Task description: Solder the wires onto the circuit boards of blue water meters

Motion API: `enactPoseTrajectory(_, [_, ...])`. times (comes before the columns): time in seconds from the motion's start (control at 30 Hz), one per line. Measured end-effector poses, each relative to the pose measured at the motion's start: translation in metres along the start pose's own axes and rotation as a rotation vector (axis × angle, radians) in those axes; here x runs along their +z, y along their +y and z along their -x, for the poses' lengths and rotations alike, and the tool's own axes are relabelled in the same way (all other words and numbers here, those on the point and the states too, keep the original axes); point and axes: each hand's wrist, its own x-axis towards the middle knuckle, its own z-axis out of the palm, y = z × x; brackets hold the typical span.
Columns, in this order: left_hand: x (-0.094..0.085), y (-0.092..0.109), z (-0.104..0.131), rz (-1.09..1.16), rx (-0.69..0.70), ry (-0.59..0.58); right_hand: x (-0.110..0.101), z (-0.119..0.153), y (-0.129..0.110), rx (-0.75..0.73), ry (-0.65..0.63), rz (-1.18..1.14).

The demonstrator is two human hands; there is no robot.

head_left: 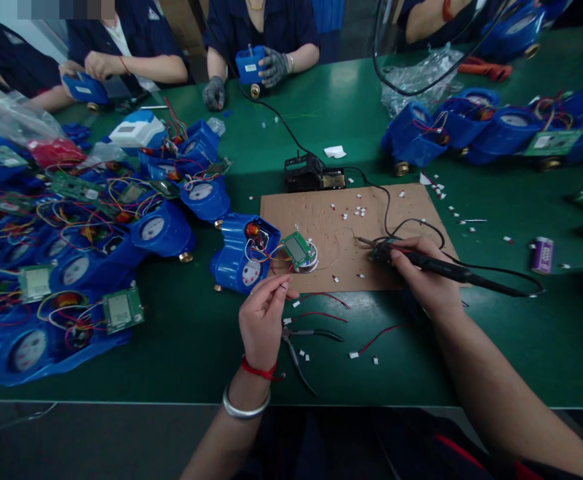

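Note:
My right hand (pixel 428 277) grips a black soldering iron (pixel 446 267), its tip pointing left over a cardboard sheet (pixel 311 207). Thumb and fingers of my left hand (pixel 264 313) are pinched on a thin red wire (pixel 282 285) just in front of the cardboard. Beyond that hand, a green circuit board with a grey display (pixel 297 248) rests on a round solder spool (pixel 310 261). Coloured wires run from the board into an open blue water meter (pixel 241 257) at the cardboard's left edge. Fine solder wire curls across the cardboard.
Wired blue meters (pixel 76 267) crowd the left side; more meters (pixel 501 127) stand back right. Pliers (pixel 298 353) and loose red wires (pixel 321 315) lie in front. A black iron stand (pixel 311 175) sits behind the cardboard, a purple battery (pixel 542 255) rightward. Co-workers handle meters opposite.

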Motion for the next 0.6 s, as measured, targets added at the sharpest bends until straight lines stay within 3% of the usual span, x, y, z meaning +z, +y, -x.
enactPoseTrajectory(0.33, [0.007,-0.004,-0.002,-0.261,0.151,-0.018,0.002,0.001,0.005,-0.013,0.005,-0.020])
enactPoseTrajectory(0.47, [0.010,-0.002,-0.004,-0.259,0.121,-0.021,0.003,0.001,0.004,-0.002,0.010,-0.031])
enactPoseTrajectory(0.6, [0.014,-0.002,-0.007,-0.177,0.017,0.051,0.003,0.002,0.004,0.010,-0.002,-0.017])
